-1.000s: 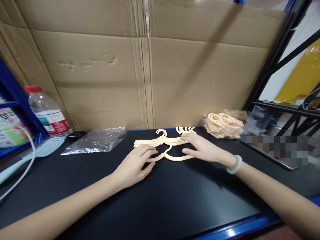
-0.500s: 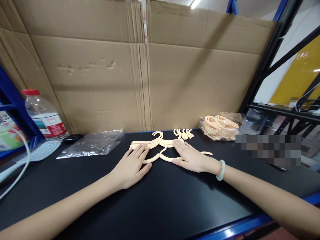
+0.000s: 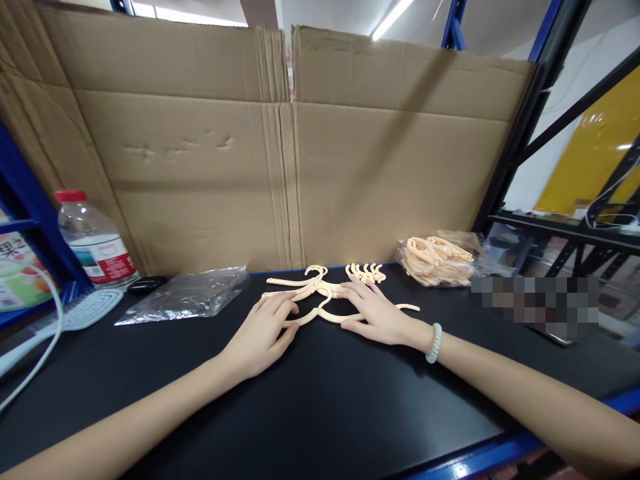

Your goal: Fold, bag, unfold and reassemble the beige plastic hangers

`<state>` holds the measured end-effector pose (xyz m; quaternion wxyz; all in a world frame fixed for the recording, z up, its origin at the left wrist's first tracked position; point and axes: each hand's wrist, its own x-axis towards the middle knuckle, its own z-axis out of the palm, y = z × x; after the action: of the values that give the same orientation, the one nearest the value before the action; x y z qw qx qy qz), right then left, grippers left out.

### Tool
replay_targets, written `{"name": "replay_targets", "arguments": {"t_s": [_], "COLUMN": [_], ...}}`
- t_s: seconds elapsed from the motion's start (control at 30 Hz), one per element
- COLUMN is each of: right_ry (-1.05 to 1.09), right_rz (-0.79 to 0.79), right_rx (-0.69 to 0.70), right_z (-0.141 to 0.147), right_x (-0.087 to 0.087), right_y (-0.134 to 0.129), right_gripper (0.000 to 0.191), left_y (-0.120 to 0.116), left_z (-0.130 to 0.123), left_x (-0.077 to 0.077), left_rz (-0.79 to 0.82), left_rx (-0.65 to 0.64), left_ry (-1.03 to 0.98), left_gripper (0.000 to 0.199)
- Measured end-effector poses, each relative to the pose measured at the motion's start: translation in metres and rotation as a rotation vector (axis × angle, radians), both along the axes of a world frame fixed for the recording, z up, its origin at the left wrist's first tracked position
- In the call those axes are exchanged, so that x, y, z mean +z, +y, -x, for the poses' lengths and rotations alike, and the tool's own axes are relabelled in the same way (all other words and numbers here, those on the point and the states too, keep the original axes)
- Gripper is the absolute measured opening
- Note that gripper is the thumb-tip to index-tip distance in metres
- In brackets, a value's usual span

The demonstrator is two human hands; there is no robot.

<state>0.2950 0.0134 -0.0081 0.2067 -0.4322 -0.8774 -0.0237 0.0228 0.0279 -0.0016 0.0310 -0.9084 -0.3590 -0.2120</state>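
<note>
Both hands (image 3: 323, 323), fingers loosely curled, touch cream hangers (image 3: 317, 287)

L hand (image 3: 257, 333) & R hand (image 3: 383, 317) are on the cream hangers (image 3: 331, 318), fingers apart, on the black table (image 3: 320, 400). R wrist has a pale band (image 3: 435, 343). Small hooks (image 3: 367, 274) lie just behind R hand. Full bag (image 3: 437, 263) is to the right. Flat bag (image 3: 185, 293), brush (image 3: 93, 309) & bottle (image 3: 95, 240) w/ red cap (image 3: 71, 195) are on the left. Cardboard (image 3: 200, 160) stands at the back.
</note>
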Motion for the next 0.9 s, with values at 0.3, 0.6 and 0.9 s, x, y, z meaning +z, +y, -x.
{"name": "replay_targets", "arguments": {"t_s": [0.3, 0.6, 0.9], "right_ry": [0.112, 0.179, 0.343], "right_rz": [-0.037, 0.029, -0.111], "right_rx": [0.131, 0.201, -0.14], "right_z": [0.008, 0.012, -0.049], "right_x": [0.004, 0.004, 0.008], "right_y": [-0.015, -0.015, 0.027], "right_gripper": [0.009, 0.013, 0.017], "left_y": [-0.007, -0.009, 0.016], "left_z": [0.0, -0.001, 0.017], "left_x": [0.003, 0.004, 0.005], "left_rz": [-0.065, -0.057, -0.022], "left_rx": [-0.064, 0.026, 0.118], "left_ry": [-0.003, 0.002, -0.291], "left_gripper": [0.008, 0.007, 0.01]}}
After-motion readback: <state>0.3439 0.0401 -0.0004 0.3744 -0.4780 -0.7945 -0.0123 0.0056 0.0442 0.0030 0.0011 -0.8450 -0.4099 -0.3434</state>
